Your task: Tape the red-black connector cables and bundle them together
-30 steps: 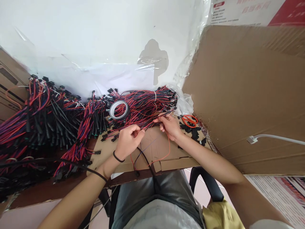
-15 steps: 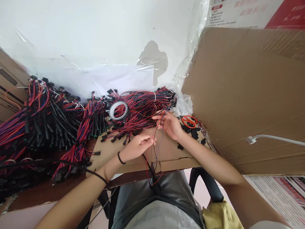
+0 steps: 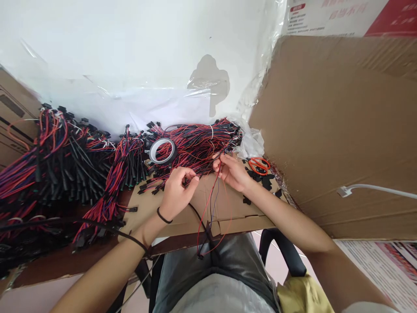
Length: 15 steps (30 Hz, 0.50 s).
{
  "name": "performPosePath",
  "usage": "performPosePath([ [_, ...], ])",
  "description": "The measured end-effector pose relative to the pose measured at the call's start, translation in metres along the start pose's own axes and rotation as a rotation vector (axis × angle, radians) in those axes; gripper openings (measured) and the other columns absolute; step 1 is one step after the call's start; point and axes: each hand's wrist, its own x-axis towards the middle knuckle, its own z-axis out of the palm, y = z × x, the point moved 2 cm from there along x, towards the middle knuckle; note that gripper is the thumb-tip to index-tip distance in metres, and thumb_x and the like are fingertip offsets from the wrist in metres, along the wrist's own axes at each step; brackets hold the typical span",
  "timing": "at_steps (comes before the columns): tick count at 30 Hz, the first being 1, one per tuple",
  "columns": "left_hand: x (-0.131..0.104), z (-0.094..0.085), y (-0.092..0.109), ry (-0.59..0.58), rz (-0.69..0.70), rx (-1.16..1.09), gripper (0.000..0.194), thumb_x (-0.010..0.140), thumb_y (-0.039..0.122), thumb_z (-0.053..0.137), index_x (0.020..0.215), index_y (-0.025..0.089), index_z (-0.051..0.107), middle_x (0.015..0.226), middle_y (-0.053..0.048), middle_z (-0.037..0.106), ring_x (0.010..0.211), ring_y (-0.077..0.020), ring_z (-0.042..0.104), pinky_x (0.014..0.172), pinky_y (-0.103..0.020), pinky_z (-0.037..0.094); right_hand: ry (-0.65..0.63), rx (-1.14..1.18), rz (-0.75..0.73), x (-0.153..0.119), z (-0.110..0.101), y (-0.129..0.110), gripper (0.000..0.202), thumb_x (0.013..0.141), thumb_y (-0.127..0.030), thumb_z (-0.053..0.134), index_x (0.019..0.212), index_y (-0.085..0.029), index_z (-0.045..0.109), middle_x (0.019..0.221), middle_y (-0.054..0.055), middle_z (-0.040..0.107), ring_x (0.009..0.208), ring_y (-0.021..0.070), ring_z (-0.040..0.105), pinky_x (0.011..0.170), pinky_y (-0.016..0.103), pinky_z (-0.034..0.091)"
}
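My right hand (image 3: 229, 170) pinches thin red and dark wires (image 3: 211, 195), which hang in a loop over the cardboard's front edge down to my lap. Left of it, my left hand (image 3: 180, 187) is closed beside the wire pile; what its fingers hold, if anything, is too small to make out. Behind both hands lies a pile of red and black wires (image 3: 195, 139) with black connectors. On the pile's left part rests a roll of tape (image 3: 162, 151) with a white core.
Orange-handled scissors (image 3: 259, 166) lie at the right among black scraps (image 3: 267, 181). Large wire bundles (image 3: 74, 165) fill the left side. A clear plastic bag (image 3: 253, 141) sits behind the scissors. A cardboard panel (image 3: 332, 130) stands at the right, with a white cable (image 3: 378, 187) before it.
My left hand has moved left and up, away from the hanging wires. My right hand has closed from a looser pose around the wires, and their loop has swung and widened.
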Motion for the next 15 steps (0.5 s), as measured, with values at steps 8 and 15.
performPosePath([
  [8, 0.002, 0.004, -0.003, -0.294, -0.128, -0.267, 0.029, 0.086, 0.038, 0.048, 0.091, 0.014, 0.064, 0.069, -0.002, 0.064, 0.064, -0.0139, 0.058, 0.062, -0.025, 0.045, -0.061, -0.081, -0.015, 0.000, 0.001, 0.003, 0.015, 0.087, -0.034, 0.059, 0.085, -0.019, 0.061, 0.067, -0.002, 0.060, 0.060, 0.0084, 0.052, 0.054, 0.020, 0.041],
  [15, -0.001, -0.007, 0.014, -0.481, 0.051, -0.405, 0.032, 0.088, 0.037, 0.049, 0.097, 0.013, 0.068, 0.078, -0.006, 0.064, 0.072, -0.0155, 0.056, 0.068, -0.028, 0.044, 0.108, -0.375, -0.127, 0.004, -0.005, 0.006, 0.019, 0.081, -0.036, 0.064, 0.078, -0.017, 0.064, 0.071, -0.003, 0.058, 0.056, 0.0061, 0.043, 0.052, 0.020, 0.033],
])
